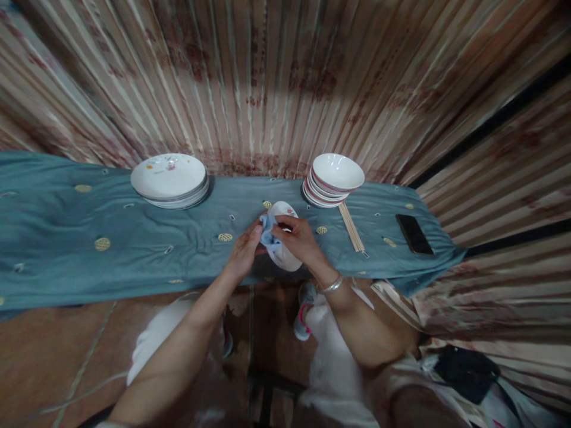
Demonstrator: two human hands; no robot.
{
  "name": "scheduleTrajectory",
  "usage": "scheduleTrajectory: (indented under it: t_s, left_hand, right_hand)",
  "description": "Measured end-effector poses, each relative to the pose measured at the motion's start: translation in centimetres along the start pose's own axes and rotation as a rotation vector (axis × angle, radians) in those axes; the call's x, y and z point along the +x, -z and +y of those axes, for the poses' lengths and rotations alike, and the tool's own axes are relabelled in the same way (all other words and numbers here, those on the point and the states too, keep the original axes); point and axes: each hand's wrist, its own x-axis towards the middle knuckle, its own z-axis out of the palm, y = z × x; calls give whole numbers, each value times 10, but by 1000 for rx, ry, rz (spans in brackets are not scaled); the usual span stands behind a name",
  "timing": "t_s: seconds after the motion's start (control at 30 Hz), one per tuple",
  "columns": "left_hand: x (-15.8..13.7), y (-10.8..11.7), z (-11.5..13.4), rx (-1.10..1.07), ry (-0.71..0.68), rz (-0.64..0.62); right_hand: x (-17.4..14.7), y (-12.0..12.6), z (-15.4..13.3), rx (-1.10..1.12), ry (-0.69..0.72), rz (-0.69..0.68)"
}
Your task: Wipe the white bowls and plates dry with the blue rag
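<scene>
A white plate with a floral pattern near its rim is tilted up in front of me at the table's front edge. My left hand grips it at the left side, its fingers partly hidden behind the plate. My right hand is closed on a light blue cloth, which lies bunched against the plate's face. The cloth also touches the fingertips of my left hand. A silver bracelet circles my right wrist.
On the blue patterned tablecloth, a stack of floral plates stands back left. Stacked bowls stand back right, with several chopsticks beside them. A dark phone lies far right. A pleated curtain hangs behind.
</scene>
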Motion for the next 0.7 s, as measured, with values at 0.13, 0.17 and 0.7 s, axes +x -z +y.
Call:
scheduleTrajectory:
  t_s: [0.13, 0.17, 0.7]
  left_hand:
    - [0, 0, -2, -15, -11, -27]
    - [0, 0, -3, -18, -18, -38]
    - [-1, 0, -1, -62, 21, -65]
  right_hand:
    - [9, -1, 3, -47, 23, 22]
    - [11, -1, 4, -70, 21, 33]
    - [21, 8, 30, -1031, 48, -101]
